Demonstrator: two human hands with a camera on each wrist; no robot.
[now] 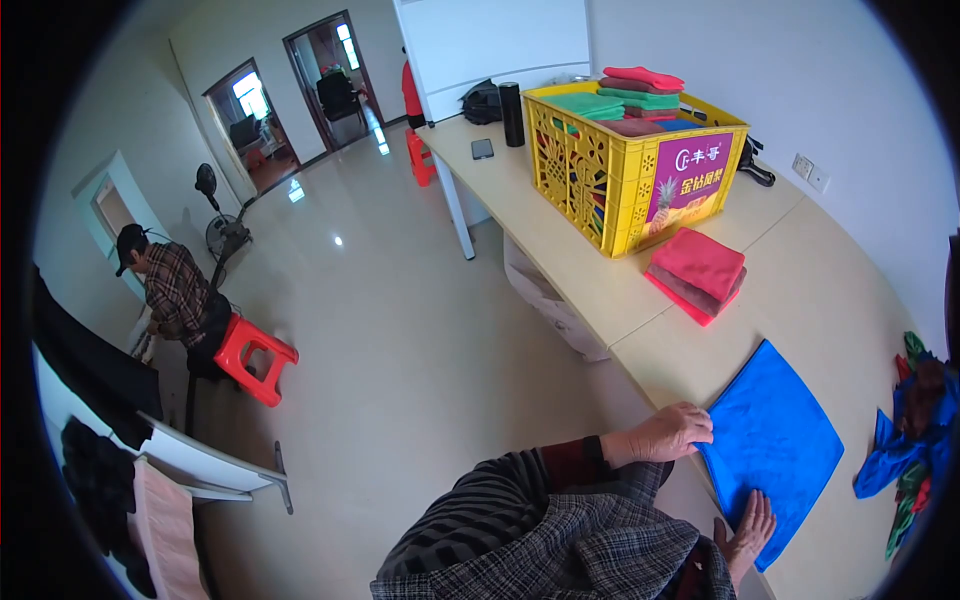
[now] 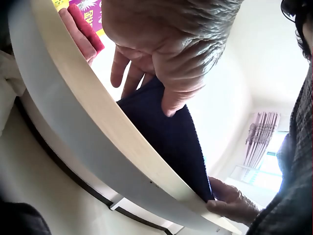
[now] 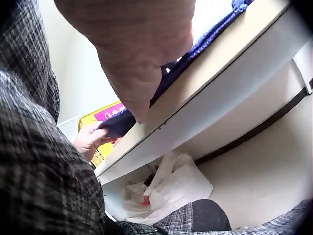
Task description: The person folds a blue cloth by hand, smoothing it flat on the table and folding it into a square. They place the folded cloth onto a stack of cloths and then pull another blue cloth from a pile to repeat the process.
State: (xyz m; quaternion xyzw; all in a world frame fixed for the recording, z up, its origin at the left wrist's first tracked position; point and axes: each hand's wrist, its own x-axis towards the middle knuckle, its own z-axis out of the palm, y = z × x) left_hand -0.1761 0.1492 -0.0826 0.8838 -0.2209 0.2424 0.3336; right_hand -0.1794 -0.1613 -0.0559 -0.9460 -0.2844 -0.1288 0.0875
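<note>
Cloth [image 1: 775,440] spread flat, likely pre-fold smoothing. Left hand [image 1: 665,435] pinching corner, right hand [image 1: 745,525] pressing flat-fingered. Calls for even lift across next.

We're in a plain, office-like workroom: white walls, a glossy pale tiled floor [image 1: 400,300] and a long light-wood desk [image 1: 560,250] running along the wall. On it sits a yellow plastic crate [image 1: 600,190] of folded cloths. Out on the floor we spot a red plastic stool [image 1: 255,357], a black pedestal fan [image 1: 210,185] and open doorways [image 1: 330,70] beyond.
</note>
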